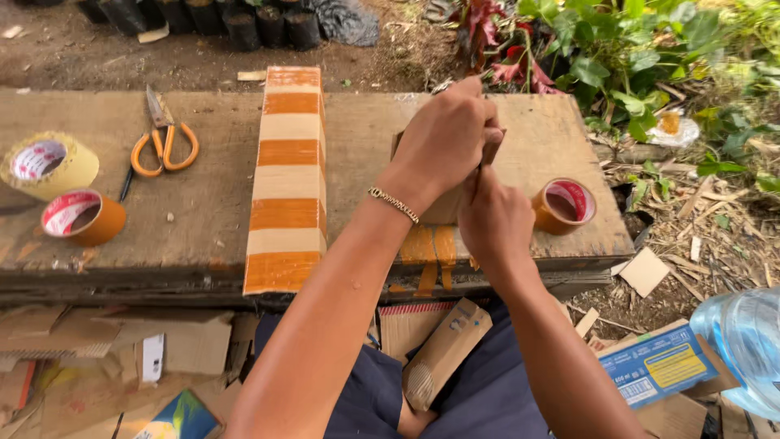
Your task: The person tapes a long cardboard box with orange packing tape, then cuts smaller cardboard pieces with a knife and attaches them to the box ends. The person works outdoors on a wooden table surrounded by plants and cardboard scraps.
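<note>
— Two hands, both yours, are busy at the middle of the worktop [203, 236]. What lies nearest to you?

— Below the worktop's front edge, flattened cardboard scraps [122, 358] cover the ground on your left, a folded brown carton [443, 349] rests by your lap, and on your right you have a blue printed box [654, 366] beside a clear water bottle [743, 345].

— And your hands?

— Your right hand [496, 223] is the nearer one, fingers clenched around something thin and dark that I cannot make out. Your left hand [447, 134], with a bracelet [394, 205] at the wrist, is closed over the same spot just above it. Both press on a small cardboard piece [443, 207] that lies on the worktop under them, mostly hidden. Strips of orange tape [431, 248] hang over the worktop's front edge just below it.

— What sits around you?

— Just to your left a long cardboard block [288, 179], wrapped in alternating orange and tan bands, runs from the front edge toward the back. Just right of your hands stands an orange tape roll [563, 206], close to the worktop's right end. Far to the left you have a second orange roll [83, 216], a pale yellow roll [49, 164] behind it, and orange-handled scissors [162, 138] lying closed.

— And beyond?

— Bare soil with black nursery pots [244, 20] at the back, and green and red leafy plants [585, 49] to your right.
</note>
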